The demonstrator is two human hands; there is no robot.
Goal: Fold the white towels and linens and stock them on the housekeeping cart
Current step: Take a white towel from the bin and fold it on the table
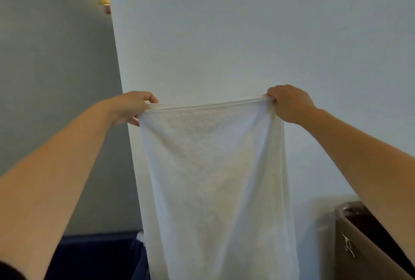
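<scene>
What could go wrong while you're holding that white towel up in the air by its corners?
The left hand and right hand each pinch only a top corner of the white towel; if one slips, that side would likely flop down. The top edge sags a little between them, so a fold could come out crooked. The bottom hangs out of view and might brush the dark blue fabric.

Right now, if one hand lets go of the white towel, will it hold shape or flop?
Likely flops: the white towel hangs limp in soft folds. Probably light: left hand and right hand pinch only its corners.
</scene>
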